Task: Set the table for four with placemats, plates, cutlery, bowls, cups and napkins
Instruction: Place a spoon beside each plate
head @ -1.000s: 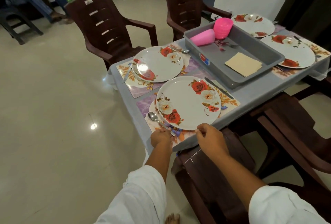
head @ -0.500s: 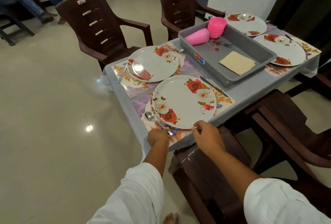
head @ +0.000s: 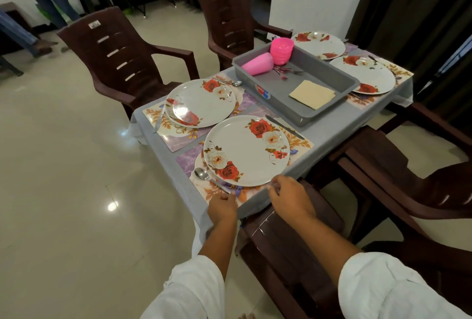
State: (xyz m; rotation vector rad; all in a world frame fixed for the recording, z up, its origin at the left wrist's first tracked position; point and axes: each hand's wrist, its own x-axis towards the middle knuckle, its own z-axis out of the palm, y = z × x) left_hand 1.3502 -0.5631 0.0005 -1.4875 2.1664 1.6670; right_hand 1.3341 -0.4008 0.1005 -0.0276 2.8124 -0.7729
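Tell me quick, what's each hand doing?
Left hand: curled at the placemat edge by the spoon; grip cannot be told.
Right hand: pinching the placemat's near edge below the plate.

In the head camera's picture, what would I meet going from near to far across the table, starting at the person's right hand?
right hand → nearest plate → folded napkin → stack of pink bowls → brown chair

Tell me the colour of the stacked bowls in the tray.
The bowls in the grey tray are bright pink, clearest in the head view.
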